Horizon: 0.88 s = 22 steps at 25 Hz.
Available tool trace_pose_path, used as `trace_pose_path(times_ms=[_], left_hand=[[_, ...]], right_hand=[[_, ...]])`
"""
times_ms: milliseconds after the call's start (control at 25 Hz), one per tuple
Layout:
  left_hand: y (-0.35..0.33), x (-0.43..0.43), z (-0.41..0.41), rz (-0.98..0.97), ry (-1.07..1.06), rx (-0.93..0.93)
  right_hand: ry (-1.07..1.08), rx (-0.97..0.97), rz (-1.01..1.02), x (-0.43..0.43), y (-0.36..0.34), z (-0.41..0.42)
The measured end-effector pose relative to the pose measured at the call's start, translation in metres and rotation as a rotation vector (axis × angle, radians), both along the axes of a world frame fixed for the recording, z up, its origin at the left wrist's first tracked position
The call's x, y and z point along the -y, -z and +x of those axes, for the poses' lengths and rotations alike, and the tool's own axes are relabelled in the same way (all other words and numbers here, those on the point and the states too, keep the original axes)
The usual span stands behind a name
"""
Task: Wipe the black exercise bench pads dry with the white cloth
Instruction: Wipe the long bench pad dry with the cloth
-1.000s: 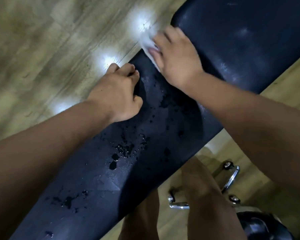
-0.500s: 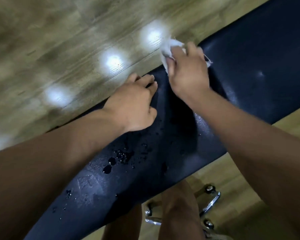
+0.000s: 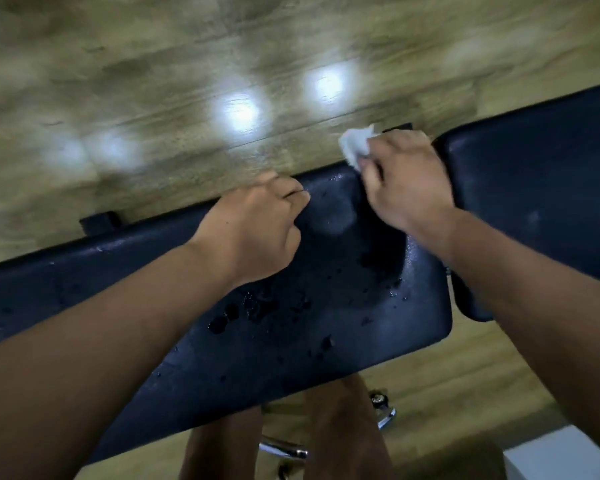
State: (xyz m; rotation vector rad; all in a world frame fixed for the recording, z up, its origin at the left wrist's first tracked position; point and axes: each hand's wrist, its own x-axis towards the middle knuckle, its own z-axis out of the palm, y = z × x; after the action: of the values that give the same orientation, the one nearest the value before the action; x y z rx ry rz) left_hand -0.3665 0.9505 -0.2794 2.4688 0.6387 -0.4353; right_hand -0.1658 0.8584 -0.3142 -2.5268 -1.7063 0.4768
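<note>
Water droplets (image 3: 229, 317) bead on the long black bench pad (image 3: 326, 341), where a person's right hand (image 3: 406, 181) grips a crumpled white cloth (image 3: 355, 143) at the pad's far edge, just beside the second pad (image 3: 534, 202); the left hand (image 3: 257, 230) rests nearby, curled into an empty fist.

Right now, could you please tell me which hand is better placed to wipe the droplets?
Probably the right hand: it grips the cloth at the far edge of the pad, beyond the droplets. The left hand rests curled, holding nothing.
</note>
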Motion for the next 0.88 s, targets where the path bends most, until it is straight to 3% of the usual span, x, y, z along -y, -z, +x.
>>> trace_pose_path(times_ms=[160, 280, 440, 640, 720, 800, 880], left_hand=[[-0.009, 0.0, -0.017, 0.156, -0.08, 0.213], [-0.013, -0.008, -0.024, 0.181, -0.09, 0.253], [-0.009, -0.009, 0.008, 0.095, -0.025, 0.245], [-0.005, -0.007, 0.03, 0.088, -0.175, 0.293], [-0.003, -0.006, 0.029, 0.104, -0.205, 0.33], [-0.003, -0.002, 0.028, 0.104, -0.148, 0.338], [-0.006, 0.002, 0.034, 0.077, -0.057, 0.293]], right_hand=[[-0.309, -0.185, -0.083, -0.031, 0.006, -0.081], [-0.402, -0.222, -0.031, -0.022, 0.004, -0.043], [-0.051, -0.134, 0.101, 0.051, 0.006, 0.062], [0.334, -0.131, 0.139, 0.055, 0.022, -0.005], [0.21, -0.138, 0.121, 0.046, 0.015, -0.03], [-0.14, -0.049, 0.09, 0.051, 0.013, -0.065], [-0.393, -0.147, 0.083, 0.066, 0.005, -0.097]])
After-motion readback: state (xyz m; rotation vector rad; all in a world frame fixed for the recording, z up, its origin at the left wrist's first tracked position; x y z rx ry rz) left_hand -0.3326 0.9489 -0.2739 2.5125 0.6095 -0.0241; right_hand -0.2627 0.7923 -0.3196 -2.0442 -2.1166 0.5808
